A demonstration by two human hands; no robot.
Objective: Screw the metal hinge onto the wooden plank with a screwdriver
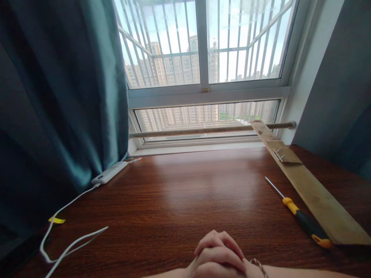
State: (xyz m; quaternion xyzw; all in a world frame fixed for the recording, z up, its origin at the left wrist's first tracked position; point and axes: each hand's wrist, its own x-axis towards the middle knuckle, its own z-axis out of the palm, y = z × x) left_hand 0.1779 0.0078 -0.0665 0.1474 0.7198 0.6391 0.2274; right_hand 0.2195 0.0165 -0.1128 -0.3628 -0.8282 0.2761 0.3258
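At the bottom centre, my left hand (211, 266) and my right hand (248, 267) are clasped together, fingers closed and overlapping. No tool shows in them; the inside of the palms is hidden. A braided bracelet (259, 266) circles my right wrist. Both hands are over the near part of a dark red-brown wooden table (185, 193). To their right, apart from them, lies a screwdriver (301, 220) with a yellow and black handle, its thin shaft pointing away. Beside it runs a long flat strip of cardboard (324, 197), with small screws (281, 154) on a cardboard piece near its far end.
A white device (111, 172) with a white cable (69, 199) lies at the left beside a dark blue curtain (107, 96). A small yellow tag (57, 220) sits by the cable. Behind the table, a horizontal rail (188, 132) crosses a barred window (162, 46).
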